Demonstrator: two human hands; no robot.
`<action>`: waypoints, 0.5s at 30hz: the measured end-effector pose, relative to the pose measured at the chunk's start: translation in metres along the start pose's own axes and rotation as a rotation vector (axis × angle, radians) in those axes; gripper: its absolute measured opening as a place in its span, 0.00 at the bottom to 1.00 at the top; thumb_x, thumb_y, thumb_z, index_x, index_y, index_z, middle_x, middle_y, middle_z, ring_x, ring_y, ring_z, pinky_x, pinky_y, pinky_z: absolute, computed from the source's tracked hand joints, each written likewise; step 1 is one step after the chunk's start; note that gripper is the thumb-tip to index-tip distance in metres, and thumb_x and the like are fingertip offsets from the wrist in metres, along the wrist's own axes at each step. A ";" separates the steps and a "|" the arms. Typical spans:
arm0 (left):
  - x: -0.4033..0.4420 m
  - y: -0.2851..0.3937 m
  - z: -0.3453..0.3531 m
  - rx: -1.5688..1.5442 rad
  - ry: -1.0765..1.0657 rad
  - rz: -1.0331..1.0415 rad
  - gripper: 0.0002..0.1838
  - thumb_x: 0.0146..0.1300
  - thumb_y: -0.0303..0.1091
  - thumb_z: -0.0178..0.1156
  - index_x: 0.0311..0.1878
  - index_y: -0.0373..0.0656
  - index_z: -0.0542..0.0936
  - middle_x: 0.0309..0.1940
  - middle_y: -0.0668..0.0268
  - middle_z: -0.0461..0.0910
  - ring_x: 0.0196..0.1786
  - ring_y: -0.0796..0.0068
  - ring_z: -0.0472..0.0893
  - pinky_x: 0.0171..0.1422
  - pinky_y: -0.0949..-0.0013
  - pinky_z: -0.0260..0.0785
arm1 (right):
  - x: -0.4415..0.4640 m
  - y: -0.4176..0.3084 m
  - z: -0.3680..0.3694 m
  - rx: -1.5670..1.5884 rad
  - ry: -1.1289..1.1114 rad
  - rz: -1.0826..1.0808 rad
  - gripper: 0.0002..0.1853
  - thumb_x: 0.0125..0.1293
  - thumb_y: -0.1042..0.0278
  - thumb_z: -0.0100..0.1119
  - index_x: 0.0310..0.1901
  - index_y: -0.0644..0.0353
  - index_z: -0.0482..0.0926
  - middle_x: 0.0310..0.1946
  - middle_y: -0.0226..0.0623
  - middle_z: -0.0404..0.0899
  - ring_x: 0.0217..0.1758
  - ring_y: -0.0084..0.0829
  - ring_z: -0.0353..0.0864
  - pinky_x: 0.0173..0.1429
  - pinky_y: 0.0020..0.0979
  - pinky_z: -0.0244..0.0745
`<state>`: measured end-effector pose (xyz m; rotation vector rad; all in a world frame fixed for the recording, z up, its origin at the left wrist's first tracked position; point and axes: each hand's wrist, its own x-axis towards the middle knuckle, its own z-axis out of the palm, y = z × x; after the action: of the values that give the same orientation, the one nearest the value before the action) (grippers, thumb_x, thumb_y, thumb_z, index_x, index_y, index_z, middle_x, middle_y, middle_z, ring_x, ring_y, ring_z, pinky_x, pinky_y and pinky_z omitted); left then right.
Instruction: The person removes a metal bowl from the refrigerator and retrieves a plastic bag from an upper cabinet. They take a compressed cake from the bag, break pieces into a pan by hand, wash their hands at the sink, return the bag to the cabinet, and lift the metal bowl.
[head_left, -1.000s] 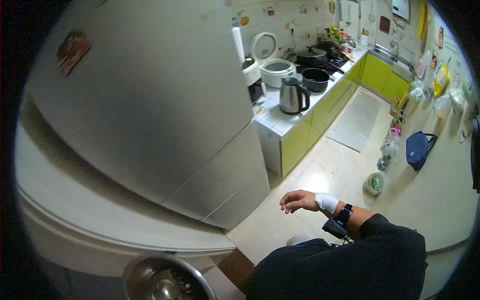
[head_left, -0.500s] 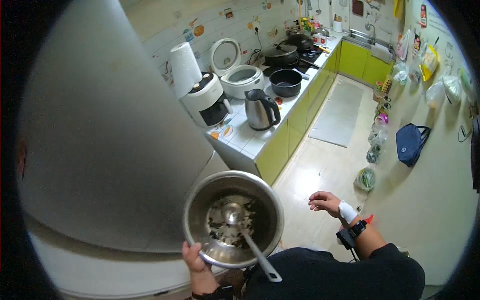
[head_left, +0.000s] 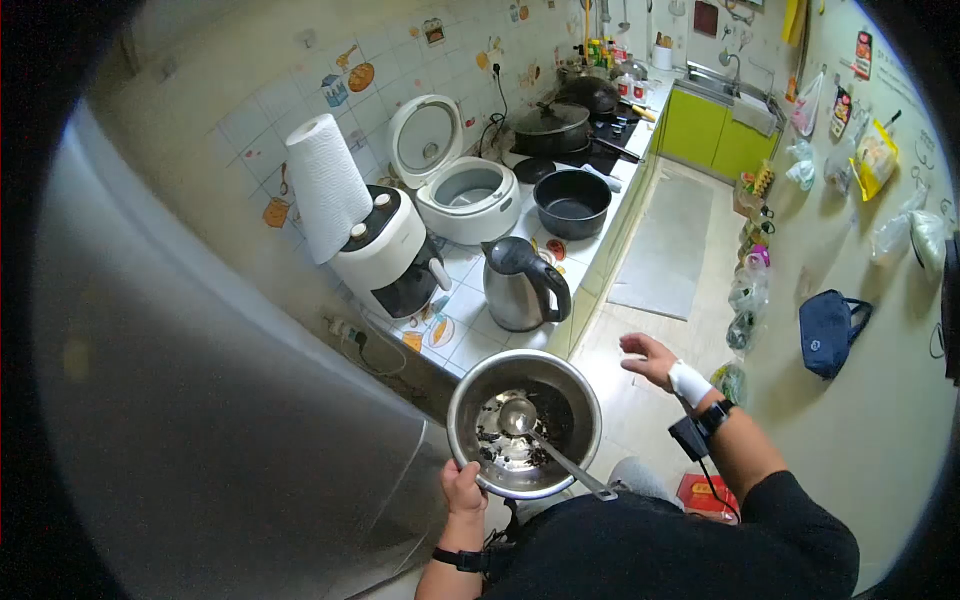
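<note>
My left hand (head_left: 463,488) grips the near-left rim of a steel bowl (head_left: 575,400), thumb over the edge, other fingers hidden beneath. Inside, a metal ladle (head_left: 560,458) rests with its cup on the bottom and its handle leaning over the near-right rim. Dark bits, too small to name, lie in a little liquid around the cup. To the right of the bowl, my right hand (head_left: 648,362) hangs in the air over the floor, fingers apart, holding nothing. White wrapping covers that wrist.
Just beyond the bowl, an electric kettle (head_left: 515,290) stands on the tiled counter (head_left: 470,345). Behind it are an air fryer (head_left: 385,250), an open rice cooker (head_left: 470,205) and a black pot (head_left: 572,205). A fridge (head_left: 230,400) fills the left; bags (head_left: 750,290) line the right wall.
My left hand and the bowl with the ladle have moved right and forward, closer to the counter. The counter appears nearer. My right hand has risen slightly, its fingers more spread.
</note>
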<state>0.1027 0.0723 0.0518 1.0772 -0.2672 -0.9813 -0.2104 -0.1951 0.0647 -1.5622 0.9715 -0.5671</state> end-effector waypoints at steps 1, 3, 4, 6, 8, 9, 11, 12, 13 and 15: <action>0.006 -0.004 0.003 0.005 0.009 -0.006 0.12 0.51 0.20 0.51 0.40 0.32 0.77 0.36 0.61 0.80 0.36 0.70 0.80 0.44 0.68 0.73 | 0.021 -0.006 0.002 -0.039 -0.008 -0.015 0.36 0.56 0.61 0.68 0.63 0.62 0.63 0.60 0.47 0.68 0.65 0.38 0.67 0.68 0.37 0.63; 0.020 -0.012 0.009 -0.001 0.094 0.051 0.13 0.49 0.22 0.52 0.41 0.31 0.76 0.37 0.60 0.79 0.37 0.70 0.80 0.44 0.67 0.73 | 0.061 -0.018 0.008 -0.135 -0.002 -0.023 0.39 0.55 0.58 0.68 0.65 0.62 0.61 0.62 0.48 0.67 0.66 0.39 0.66 0.69 0.38 0.62; 0.024 -0.014 0.011 -0.014 0.154 0.048 0.16 0.48 0.23 0.52 0.42 0.31 0.75 0.38 0.59 0.79 0.39 0.69 0.80 0.46 0.67 0.73 | 0.081 -0.022 0.009 -0.237 0.011 -0.037 0.42 0.55 0.55 0.68 0.67 0.62 0.58 0.63 0.49 0.66 0.67 0.40 0.64 0.69 0.39 0.61; 0.039 -0.028 0.009 -0.040 0.212 0.081 0.18 0.47 0.24 0.51 0.45 0.30 0.75 0.38 0.59 0.78 0.40 0.65 0.80 0.51 0.64 0.72 | 0.130 -0.013 0.013 -0.238 -0.035 -0.098 0.45 0.53 0.50 0.69 0.68 0.61 0.58 0.63 0.49 0.65 0.67 0.41 0.64 0.69 0.38 0.62; 0.040 -0.032 0.023 -0.072 0.289 0.107 0.21 0.48 0.25 0.50 0.48 0.30 0.74 0.41 0.58 0.77 0.44 0.62 0.79 0.53 0.62 0.72 | 0.167 -0.007 0.019 -0.207 -0.157 -0.101 0.42 0.52 0.49 0.69 0.65 0.60 0.63 0.60 0.48 0.70 0.64 0.41 0.68 0.67 0.37 0.64; 0.040 -0.034 0.035 -0.105 0.340 0.137 0.23 0.48 0.25 0.49 0.51 0.30 0.73 0.45 0.56 0.76 0.47 0.61 0.78 0.55 0.60 0.71 | 0.187 -0.008 0.019 -0.195 -0.256 -0.094 0.40 0.52 0.48 0.69 0.63 0.60 0.66 0.57 0.48 0.73 0.61 0.41 0.71 0.65 0.36 0.65; 0.043 -0.048 0.045 -0.113 0.407 0.198 0.24 0.48 0.24 0.49 0.53 0.30 0.72 0.47 0.55 0.76 0.49 0.60 0.78 0.57 0.59 0.70 | 0.214 0.003 0.028 -0.103 -0.384 0.035 0.31 0.52 0.48 0.69 0.52 0.64 0.77 0.41 0.44 0.82 0.46 0.35 0.80 0.54 0.34 0.71; 0.043 -0.056 0.050 -0.142 0.468 0.205 0.25 0.48 0.24 0.49 0.53 0.31 0.72 0.48 0.55 0.76 0.49 0.59 0.77 0.57 0.58 0.70 | 0.222 0.005 0.028 -0.139 -0.434 0.018 0.30 0.52 0.49 0.69 0.50 0.64 0.77 0.39 0.44 0.83 0.44 0.33 0.80 0.52 0.34 0.72; 0.042 -0.061 0.056 -0.141 0.489 0.226 0.25 0.48 0.24 0.49 0.53 0.31 0.72 0.48 0.55 0.76 0.49 0.59 0.77 0.57 0.58 0.70 | 0.227 0.002 0.026 -0.175 -0.480 0.002 0.28 0.52 0.51 0.69 0.48 0.65 0.78 0.38 0.43 0.83 0.41 0.32 0.80 0.50 0.33 0.73; 0.044 -0.072 0.066 -0.187 0.577 0.260 0.25 0.47 0.25 0.49 0.53 0.32 0.72 0.47 0.56 0.76 0.49 0.59 0.77 0.56 0.57 0.70 | 0.222 -0.027 0.019 -0.180 -0.521 0.010 0.18 0.53 0.58 0.70 0.39 0.63 0.80 0.31 0.33 0.81 0.35 0.26 0.76 0.45 0.31 0.73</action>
<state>0.0482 -0.0118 0.0128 1.0750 0.1534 -0.4248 -0.0679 -0.3676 0.0524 -1.7433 0.6409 -0.0499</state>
